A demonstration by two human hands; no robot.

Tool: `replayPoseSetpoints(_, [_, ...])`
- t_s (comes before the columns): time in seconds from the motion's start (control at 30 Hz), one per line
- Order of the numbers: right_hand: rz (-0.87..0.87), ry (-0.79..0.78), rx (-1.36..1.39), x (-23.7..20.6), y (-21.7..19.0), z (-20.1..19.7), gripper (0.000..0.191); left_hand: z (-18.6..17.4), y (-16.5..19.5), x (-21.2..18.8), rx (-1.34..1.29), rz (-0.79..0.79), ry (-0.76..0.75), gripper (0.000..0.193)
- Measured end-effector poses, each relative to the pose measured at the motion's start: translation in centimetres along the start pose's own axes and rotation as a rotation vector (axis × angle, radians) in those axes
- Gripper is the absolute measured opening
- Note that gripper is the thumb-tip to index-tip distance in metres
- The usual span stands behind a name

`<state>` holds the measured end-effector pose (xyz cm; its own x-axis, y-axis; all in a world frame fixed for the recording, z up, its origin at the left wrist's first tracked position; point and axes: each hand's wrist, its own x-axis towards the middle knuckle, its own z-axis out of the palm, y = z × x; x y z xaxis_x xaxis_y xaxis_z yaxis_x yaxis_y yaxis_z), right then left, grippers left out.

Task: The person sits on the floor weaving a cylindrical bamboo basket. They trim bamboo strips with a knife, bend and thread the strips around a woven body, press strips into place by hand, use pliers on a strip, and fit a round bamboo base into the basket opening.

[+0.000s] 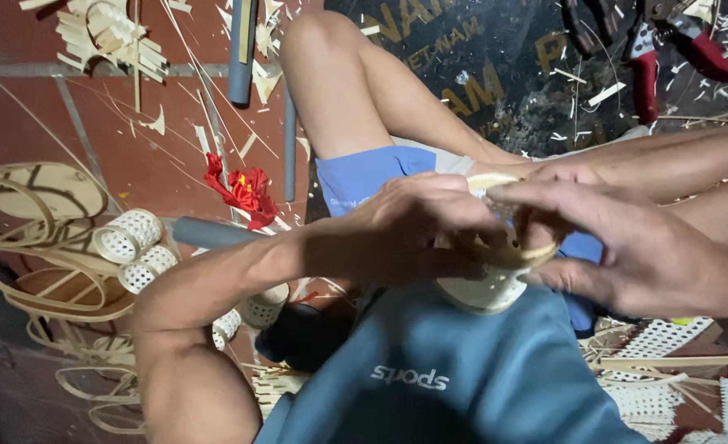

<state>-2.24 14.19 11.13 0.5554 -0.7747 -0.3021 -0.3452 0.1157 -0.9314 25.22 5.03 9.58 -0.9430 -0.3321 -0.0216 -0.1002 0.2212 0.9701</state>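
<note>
Two hands meet over your lap, and both are closed on the same small, pale, round woven cane cup (pixel 489 289) with its lattice wall. Your left hand (pixel 417 230) has its fingers curled tight around the left side of the piece, knuckles up, so the fingertips themselves are hidden. Your right hand (pixel 619 247) comes in from the right with the fingers stretched long and flat over the top, the thumb tucked below, pinching a pale flat cane strip (pixel 508 253) against the rim. The cup sits between the hands, just above your grey-blue shirt (pixel 454 378) and near the blue shorts (pixel 364 177).

By the look of it, you are binding or fitting the rim strip onto the woven body. The next move probably calls for a steady left grip while the right fingers press the strip snug round the edge, without kinking it.

Further out, to the left on the red tiled floor (pixel 117 140), lie several finished white lattice cylinders (pixel 129 234) in a cluster, beside loops of loose cane strips (pixel 43 271). A red crumpled scrap (pixel 244 191) lies beyond your knee, with grey tubes (pixel 240 49) at the far side. At the far right, red-handled cutters (pixel 668 57) rest on a dark printed mat (pixel 503 74). Sheets of white lattice webbing (pixel 668 386) lie near right.
</note>
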Motion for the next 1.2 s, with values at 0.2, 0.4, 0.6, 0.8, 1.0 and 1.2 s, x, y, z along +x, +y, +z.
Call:
replayPoseSetpoints(0.2, [-0.108, -0.068, -0.072, -1.8, -0.7, 1.1, 0.072, 1.8, 0.3, -1.3, -0.131, 0.152, -0.006, 0.035])
replayPoseSetpoints(0.4, [-0.188, -0.065, -0.111, -2.0, -2.2, 1.3, 0.048, 2.5, 0.8, -1.6, -0.103, 0.238, 0.004, 0.022])
replayPoseSetpoints(0.6, [-0.368, 0.1, -0.318, -3.1, -4.4, 2.2, 0.032, 2.7, 2.1, -2.2, 0.164, 0.452, 0.067, 0.021])
replayPoseSetpoints(0.8, [-0.476, 0.302, -0.701, -4.3, -2.5, 3.6, 0.021, 3.0, 2.4, -1.5, 0.376, 0.486, 0.135, 0.015])
replayPoseSetpoints(1.0, [-0.477, 0.359, -0.896, -2.4, -2.3, 2.5, 0.03, 2.9, 1.6, -0.4, 0.733, 0.493, 0.237, 0.022])
replayPoseSetpoints(1.2, [-0.455, 0.438, -0.773, 0.0, -3.9, -0.9, 0.03, 3.2, 0.4, 0.2, 0.634, 0.451, 0.204, 0.015])
